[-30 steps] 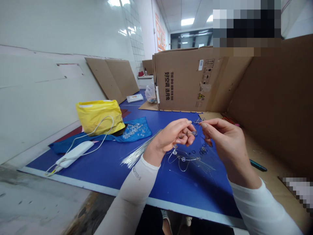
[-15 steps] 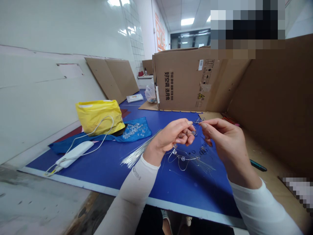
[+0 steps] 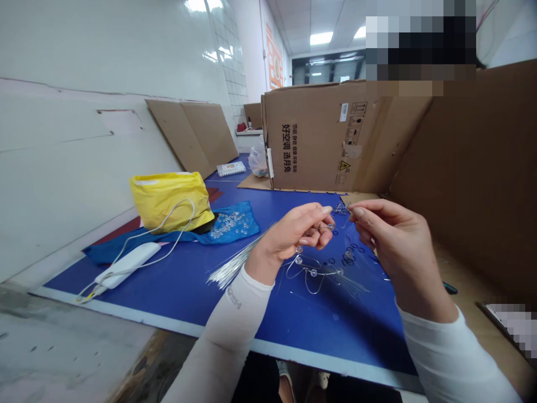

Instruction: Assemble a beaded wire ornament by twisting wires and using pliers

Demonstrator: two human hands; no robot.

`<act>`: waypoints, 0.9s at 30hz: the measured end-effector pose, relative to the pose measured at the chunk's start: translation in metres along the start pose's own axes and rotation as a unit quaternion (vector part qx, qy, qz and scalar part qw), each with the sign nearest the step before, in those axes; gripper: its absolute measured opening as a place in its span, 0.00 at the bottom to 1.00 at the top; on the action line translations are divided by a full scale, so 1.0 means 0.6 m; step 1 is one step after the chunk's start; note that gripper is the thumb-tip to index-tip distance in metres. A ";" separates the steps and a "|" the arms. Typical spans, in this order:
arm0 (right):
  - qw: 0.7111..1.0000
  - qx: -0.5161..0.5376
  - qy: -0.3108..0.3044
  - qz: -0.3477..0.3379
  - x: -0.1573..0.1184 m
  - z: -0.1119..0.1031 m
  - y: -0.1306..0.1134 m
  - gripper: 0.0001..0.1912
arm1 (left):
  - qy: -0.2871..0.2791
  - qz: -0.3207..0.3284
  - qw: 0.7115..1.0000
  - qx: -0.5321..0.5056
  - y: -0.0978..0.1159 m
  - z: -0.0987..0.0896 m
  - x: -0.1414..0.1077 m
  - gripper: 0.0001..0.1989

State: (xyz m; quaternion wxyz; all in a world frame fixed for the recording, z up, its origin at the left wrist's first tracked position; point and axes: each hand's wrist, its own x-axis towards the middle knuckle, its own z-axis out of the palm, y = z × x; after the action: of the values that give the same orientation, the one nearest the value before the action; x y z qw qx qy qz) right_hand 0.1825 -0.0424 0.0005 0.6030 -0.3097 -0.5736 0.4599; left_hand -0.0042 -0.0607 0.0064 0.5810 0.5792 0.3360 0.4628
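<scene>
Two narrow fingertip pinches, from the left hand [image 3: 296, 229] and right hand [image 3: 398, 240], hold a beaded wire [image 3: 342, 209]; beaded loops [image 3: 314, 272] lie below, while unused bare wires [image 3: 235, 268] and loose glass beads [image 3: 229, 224] lie left of the left hand.

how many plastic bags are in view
2: a yellow plastic bag by the blue cloth, and a clear plastic bag further back beside the cardboard box. Others could be hidden.

The left hand [image 3: 296, 230] hides part of the beaded wire [image 3: 330, 226]; its tip at the right hand [image 3: 398, 246] is too small to tell.
</scene>
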 end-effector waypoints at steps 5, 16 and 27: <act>0.999 -0.014 -0.005 -0.031 0.004 -0.010 -0.004 0.03 | 0.011 -0.008 1.000 0.006 0.000 0.000 0.002 0.17; 0.997 -0.025 -0.049 -0.058 0.019 -0.029 0.015 0.06 | 0.010 -0.011 1.000 0.002 0.003 0.001 0.001 0.16; 0.994 -0.025 -0.037 -0.098 0.018 -0.030 0.023 0.03 | -0.006 -0.016 1.000 -0.013 0.003 -0.002 -0.001 0.18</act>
State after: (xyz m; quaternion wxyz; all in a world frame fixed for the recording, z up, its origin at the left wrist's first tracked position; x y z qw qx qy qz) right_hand 0.1966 -0.0244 -0.0103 0.6156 -0.2498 -0.6340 0.3957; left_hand -0.0056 -0.0609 0.0081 0.5979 0.5689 0.3358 0.4540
